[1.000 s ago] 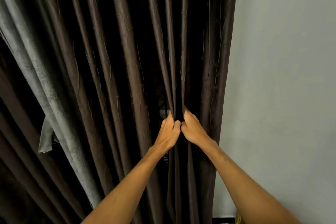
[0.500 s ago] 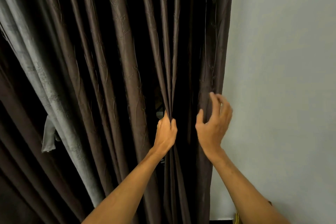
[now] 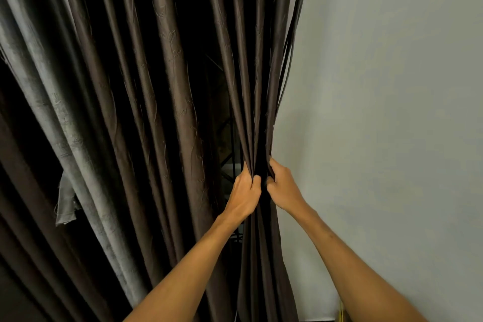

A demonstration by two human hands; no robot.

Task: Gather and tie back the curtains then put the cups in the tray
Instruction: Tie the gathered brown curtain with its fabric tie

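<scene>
A dark brown pleated curtain (image 3: 170,91) hangs across the left and middle of the view. Its right-hand folds are bunched into a narrow bundle (image 3: 257,123) next to the wall. My left hand (image 3: 244,193) is closed on the left side of that bundle. My right hand (image 3: 283,187) is closed on its right side, the two hands almost touching. Below the hands the gathered cloth hangs straight down. No cups or tray are in view.
A pale grey wall (image 3: 379,112) fills the right side. A lighter grey curtain panel (image 3: 52,112) slants down at the left, with a loose cloth tab (image 3: 65,204) hanging from it. Through a gap behind the folds a dark frame (image 3: 224,144) shows.
My right hand had let go and opened beside the curtain's right edge; now it has closed on the edge folds and pressed them against my left hand. The bundle is tighter.
</scene>
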